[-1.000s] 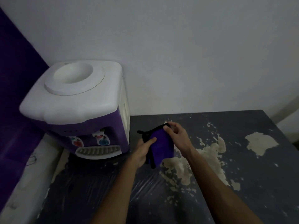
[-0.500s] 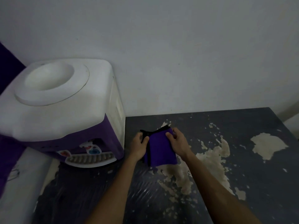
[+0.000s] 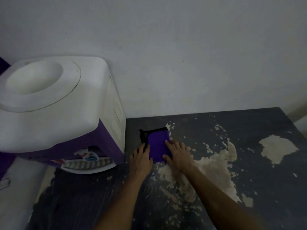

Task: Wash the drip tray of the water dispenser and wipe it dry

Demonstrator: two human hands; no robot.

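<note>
Seemingly the job is near its end: the slotted drip tray (image 3: pixel 88 165) sits seated in the base of the water dispenser (image 3: pixel 63 110) — whether it is dry cannot be told. Both the left hand (image 3: pixel 141 157) and right hand (image 3: pixel 178 154) lie flat, pressing a folded purple cloth (image 3: pixel 157 143) onto the peeling dark tabletop (image 3: pixel 249 180) — grasping nothing.

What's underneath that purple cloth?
The purple cloth lies flat on the dark table, with the left hand and right hand pressing it. Anything beneath is covered.
</note>
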